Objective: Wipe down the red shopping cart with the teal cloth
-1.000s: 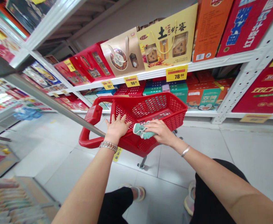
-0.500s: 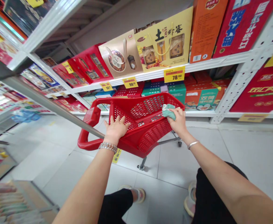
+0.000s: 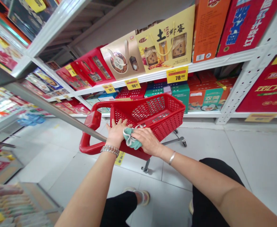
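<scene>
A red plastic shopping cart [image 3: 169,126] stands on the floor in front of me, its basket bare inside. My left hand [image 3: 117,132] lies on the near rim by the handle end, fingers spread and holding nothing. Right beside it, my right hand [image 3: 149,140] is closed on a green cloth with white edging [image 3: 131,138], which is bunched against the cart's near rim. The palm side of the right hand is hidden. The cart's red handle [image 3: 91,124] is to the left of my hands.
White metal shelves [image 3: 157,74] run behind the cart, stacked with gift boxes such as a yellow honey box [image 3: 166,41]. A grey metal pole [image 3: 58,110] slants in from the left to the cart. A low display of packages [image 3: 13,201] stands at lower left.
My right hand has slid the cloth left along the cart's near rim, from the far right corner to beside my left hand. The left hand has stayed in place.
</scene>
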{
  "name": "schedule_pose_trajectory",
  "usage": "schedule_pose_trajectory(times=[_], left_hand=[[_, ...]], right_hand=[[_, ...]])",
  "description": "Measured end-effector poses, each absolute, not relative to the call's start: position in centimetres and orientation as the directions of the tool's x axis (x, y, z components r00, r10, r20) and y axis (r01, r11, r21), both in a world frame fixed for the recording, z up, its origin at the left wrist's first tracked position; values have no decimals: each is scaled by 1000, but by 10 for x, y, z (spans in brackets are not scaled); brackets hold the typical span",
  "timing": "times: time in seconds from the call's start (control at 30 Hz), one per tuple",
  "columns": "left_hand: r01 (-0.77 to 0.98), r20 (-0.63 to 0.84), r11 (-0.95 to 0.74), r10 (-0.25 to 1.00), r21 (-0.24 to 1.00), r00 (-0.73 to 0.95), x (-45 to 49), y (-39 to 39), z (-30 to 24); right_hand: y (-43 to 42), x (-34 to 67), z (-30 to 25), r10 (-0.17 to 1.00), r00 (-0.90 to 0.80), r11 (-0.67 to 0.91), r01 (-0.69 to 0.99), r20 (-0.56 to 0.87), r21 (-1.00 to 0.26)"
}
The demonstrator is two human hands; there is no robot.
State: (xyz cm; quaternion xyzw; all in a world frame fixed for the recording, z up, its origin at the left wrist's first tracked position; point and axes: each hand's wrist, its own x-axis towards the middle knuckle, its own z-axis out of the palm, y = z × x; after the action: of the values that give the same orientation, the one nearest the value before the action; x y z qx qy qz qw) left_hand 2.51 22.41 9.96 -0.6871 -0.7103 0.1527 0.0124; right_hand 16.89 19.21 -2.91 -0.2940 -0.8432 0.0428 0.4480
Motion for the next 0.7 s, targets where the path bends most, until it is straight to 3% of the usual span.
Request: schedule_pose_trajectory(times=[0.13,0.23,0.33,0.4,0.53,0.6,0.7], left_hand=[[970,-182,84,975,-227,-127,25,226,98],[973,-175,92,976,-212,-131,24,227,96],[974,-161,87,979,-211,-122,23,226,95],[974,-147,82,983,-209,-115,22,226,94],[975,-145,87,982,-202,-117,21,226,92],[974,-147,92,982,-205,-123,21,226,91],[973,-144,92,982,-211,-124,22,226,93]], right_hand=[[211,209,-43,487,-515,801,585,705,-126],[223,251,-58,547,-490,708,703,679,-63],[230,294,-68,683,-337,521,846,648,-110],[234,319,-71,777,-130,314,928,616,-200],[239,345,-70,823,302,-107,914,481,-391],[238,341,-68,841,327,-140,901,431,-411],[230,315,-64,885,175,9,919,431,-394]])
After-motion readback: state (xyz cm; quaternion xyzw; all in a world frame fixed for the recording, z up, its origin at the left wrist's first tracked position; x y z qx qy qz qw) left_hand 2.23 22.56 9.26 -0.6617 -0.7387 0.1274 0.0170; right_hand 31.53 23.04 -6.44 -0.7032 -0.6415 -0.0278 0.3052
